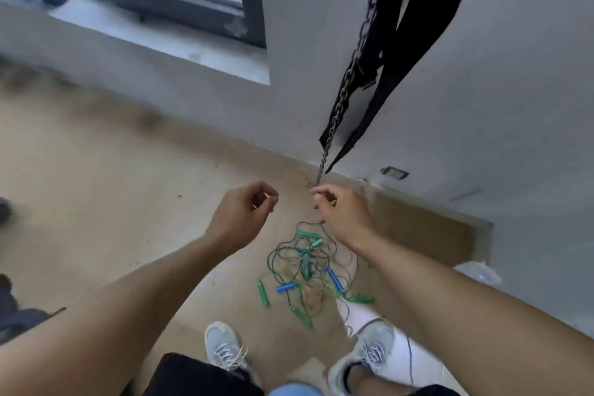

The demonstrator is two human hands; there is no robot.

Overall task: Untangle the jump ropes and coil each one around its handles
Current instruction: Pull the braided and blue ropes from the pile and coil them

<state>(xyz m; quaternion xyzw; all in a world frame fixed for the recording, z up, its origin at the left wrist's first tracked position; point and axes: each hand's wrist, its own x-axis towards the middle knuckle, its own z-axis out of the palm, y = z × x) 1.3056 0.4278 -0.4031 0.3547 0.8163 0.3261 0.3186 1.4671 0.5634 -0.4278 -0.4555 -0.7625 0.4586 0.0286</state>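
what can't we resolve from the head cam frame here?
- Head view: how many ropes are in the jump rope tangle; cords overlap and are too thin.
- Right hand: a cord seems to rise to it, but curled fingers hide any pinch.
- Left hand: curled fingertips, contents too small to see.
- Black strap and chain: tops cut off by the upper edge.

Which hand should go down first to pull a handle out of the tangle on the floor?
Probably the right hand: it hangs almost directly over the tangled jump ropes, and a cord seems to rise toward it. The left hand is off to the side. Whether either pinches cord is unclear.
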